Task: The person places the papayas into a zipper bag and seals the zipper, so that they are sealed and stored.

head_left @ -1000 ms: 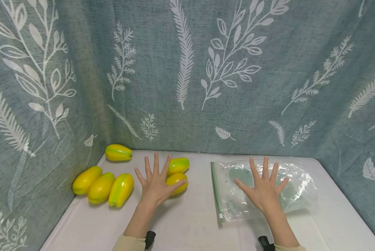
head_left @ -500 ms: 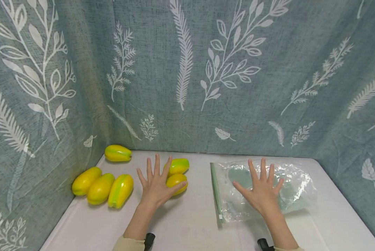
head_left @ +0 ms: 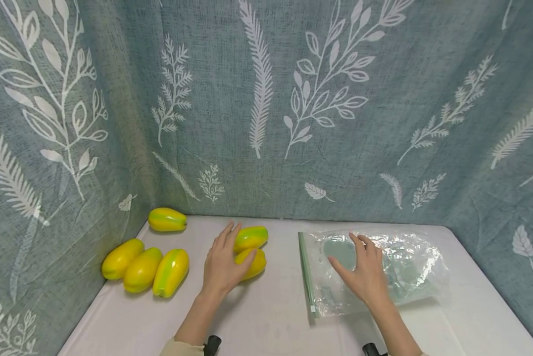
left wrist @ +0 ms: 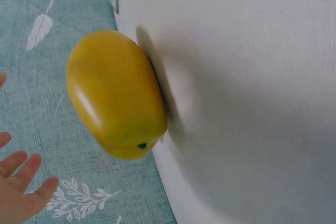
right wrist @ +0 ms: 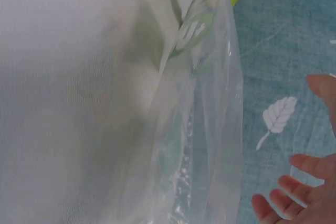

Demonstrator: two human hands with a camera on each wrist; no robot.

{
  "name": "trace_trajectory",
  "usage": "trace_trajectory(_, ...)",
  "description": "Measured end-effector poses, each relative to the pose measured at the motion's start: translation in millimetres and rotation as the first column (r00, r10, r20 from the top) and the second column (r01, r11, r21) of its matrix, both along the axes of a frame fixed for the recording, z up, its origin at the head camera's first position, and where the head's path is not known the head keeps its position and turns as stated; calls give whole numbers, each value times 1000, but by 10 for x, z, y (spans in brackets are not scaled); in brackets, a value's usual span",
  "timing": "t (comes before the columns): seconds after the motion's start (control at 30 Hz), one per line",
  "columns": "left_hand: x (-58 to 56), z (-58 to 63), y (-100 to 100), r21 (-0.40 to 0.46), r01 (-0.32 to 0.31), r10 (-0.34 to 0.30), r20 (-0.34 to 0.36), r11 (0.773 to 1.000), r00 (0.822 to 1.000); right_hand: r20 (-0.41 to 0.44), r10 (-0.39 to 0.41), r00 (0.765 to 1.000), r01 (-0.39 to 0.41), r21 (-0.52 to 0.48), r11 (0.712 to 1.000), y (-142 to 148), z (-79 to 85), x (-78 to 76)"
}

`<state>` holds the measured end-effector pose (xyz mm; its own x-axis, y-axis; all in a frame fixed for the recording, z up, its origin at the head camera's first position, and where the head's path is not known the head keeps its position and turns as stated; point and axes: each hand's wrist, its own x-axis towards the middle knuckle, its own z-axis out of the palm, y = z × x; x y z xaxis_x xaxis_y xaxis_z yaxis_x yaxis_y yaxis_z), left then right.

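My left hand (head_left: 223,267) hovers just left of two yellow-green papayas, its fingers loosely bent and holding nothing. It partly covers the front papaya (head_left: 255,264) in the head view; the back papaya (head_left: 252,238) lies behind it. Up close in the left wrist view, one papaya (left wrist: 115,93) sits on the table with the fingers (left wrist: 26,174) apart from it. Over the clear zipper bag (head_left: 337,296) is my right hand (head_left: 367,277), fingers relaxed and a little curled. The bag lies flat, its green zip edge (head_left: 307,277) to the left. Bag film (right wrist: 220,129) fills the middle of the right wrist view.
Three more papayas (head_left: 142,270) lie in a row at the left side of the white table (head_left: 279,316). Another papaya (head_left: 167,219) is at the back left corner. A blue-green leaf-print curtain (head_left: 213,99) stands along the back and both sides.
Both hands have gone from widely spread fingers to loosely bent ones. The right hand has shifted slightly left. The papayas and bag have stayed in place.
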<state>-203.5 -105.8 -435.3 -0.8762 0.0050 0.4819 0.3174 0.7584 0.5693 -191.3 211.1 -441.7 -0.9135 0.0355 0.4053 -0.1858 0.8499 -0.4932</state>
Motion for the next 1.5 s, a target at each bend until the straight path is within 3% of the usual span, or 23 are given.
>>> trace_trajectory(0.17, 30, -6, 35, 156, 46, -46, -4, 987, 999, 43, 43, 998, -40, -71, 997, -40, -9, 6)
trace_trajectory(0.3, 44, -21, 79, 292, 97, -101, 0, 951, 995, 67, 72, 995, -65, -96, 993, -83, -8, 9)
trace_trajectory(0.57, 73, -66, 204, 548, 144, -239, 106, 824, 965, 83, 100, 991, -93, -93, 991, -178, 5, 23)
trace_trajectory(0.8, 109, -103, 354, 638, 155, -344, 183, 754, 921, 79, 124, 989, -120, -60, 991, -249, -26, 28)
trace_trajectory(0.93, 126, -129, 459, 717, 156, -446, 235, 680, 864, 108, 133, 985, -128, -53, 990, -290, -36, 36)
trace_trajectory(1.07, 143, -181, 560, 766, 135, -537, 302, 629, 787, 146, 131, 980, -124, -56, 991, -335, -52, 47)
trace_trajectory(1.33, 154, -281, 729, 796, 35, -604, 429, 604, 671, 163, 146, 976, -137, -66, 988, -391, -124, 57)
trace_trajectory(1.5, 149, -367, 784, 840, -60, -653, 462, 539, 600, 159, 153, 975, -146, -58, 988, -412, -162, 70)
